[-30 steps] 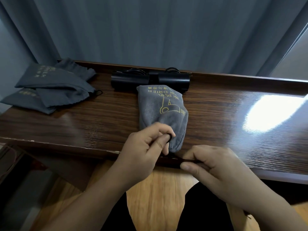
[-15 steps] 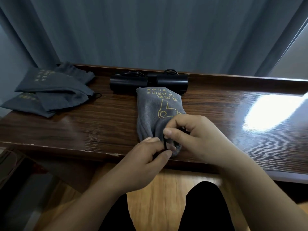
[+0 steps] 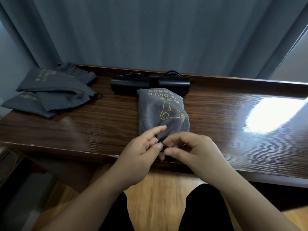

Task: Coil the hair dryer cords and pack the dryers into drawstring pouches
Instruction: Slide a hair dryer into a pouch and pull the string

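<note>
A filled grey drawstring pouch (image 3: 162,110) with a yellow dryer print lies on the dark wooden table (image 3: 100,124), its gathered mouth toward me at the front edge. My left hand (image 3: 143,147) and my right hand (image 3: 191,147) meet at that mouth, and each pinches the thin black drawstring (image 3: 164,146) between thumb and fingertips. My left index finger points out straight over the pouch. Behind the pouch two black hair dryers (image 3: 150,83) lie end to end along the back ledge, their coiled cords showing above them.
Several flat grey pouches (image 3: 51,94) are piled at the table's left end. A grey curtain (image 3: 150,30) hangs behind the table. A bright window glare (image 3: 273,114) lies on the right part of the tabletop. My legs and a wooden floor show below.
My right hand came up from the table edge to the pouch mouth, then dropped slightly to meet my left hand. Both now work the drawstring close together.
</note>
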`<state>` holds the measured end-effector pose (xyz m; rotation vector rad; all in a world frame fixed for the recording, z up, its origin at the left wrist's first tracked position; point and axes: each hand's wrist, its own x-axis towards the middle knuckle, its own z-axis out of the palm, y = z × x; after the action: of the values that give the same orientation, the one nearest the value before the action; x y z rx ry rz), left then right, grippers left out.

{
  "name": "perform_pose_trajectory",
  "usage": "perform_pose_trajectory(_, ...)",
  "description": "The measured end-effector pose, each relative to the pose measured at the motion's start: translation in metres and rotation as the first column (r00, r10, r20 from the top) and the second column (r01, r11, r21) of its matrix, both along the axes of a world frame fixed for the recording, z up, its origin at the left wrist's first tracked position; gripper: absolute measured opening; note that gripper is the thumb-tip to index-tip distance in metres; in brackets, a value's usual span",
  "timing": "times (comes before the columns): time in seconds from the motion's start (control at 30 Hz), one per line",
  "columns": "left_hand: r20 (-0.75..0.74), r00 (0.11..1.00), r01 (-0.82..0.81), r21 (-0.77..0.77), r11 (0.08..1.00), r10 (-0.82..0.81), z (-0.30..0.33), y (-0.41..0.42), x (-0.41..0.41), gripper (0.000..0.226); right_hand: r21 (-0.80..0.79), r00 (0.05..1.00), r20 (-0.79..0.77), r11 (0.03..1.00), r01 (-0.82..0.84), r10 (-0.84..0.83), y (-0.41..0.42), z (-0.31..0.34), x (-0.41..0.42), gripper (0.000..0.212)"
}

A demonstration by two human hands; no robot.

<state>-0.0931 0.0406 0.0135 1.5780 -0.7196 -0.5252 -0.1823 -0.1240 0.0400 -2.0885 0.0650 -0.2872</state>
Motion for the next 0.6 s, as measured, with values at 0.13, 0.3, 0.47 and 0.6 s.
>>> perform_pose_trajectory(0.13, 0.013, 1.0, 0.013, -0.009, 1.0, -0.013, 0.0012, 0.0008, -0.0018, 0.056, 0.065, 0.999, -0.013, 0.997, 0.035, -0.034, 0.0002, -0.0064, -0.0027, 0.013)
perform_pose_trajectory(0.3, 0.068, 0.998, 0.001, 0.015, 1.0, -0.002, 0.0028, 0.0045, -0.0009, 0.043, 0.064, 0.999, -0.017, 0.997, 0.039, -0.038, -0.0015, -0.0074, -0.0038, 0.011)
perform_pose_trajectory(0.47, 0.071, 0.997, -0.041, 0.017, 0.999, 0.039, 0.0012, 0.0055, -0.0016, 0.03, 0.107, 0.994, -0.036, 0.989, 0.106, -0.103, -0.0012, -0.0117, -0.006, 0.004)
perform_pose_trajectory(0.6, 0.116, 0.993, -0.029, 0.021, 0.999, 0.026, 0.0025, 0.0026, -0.003, 0.038, 0.164, 0.999, -0.024, 0.986, 0.032, -0.028, 0.0055, -0.012, -0.0075, 0.027)
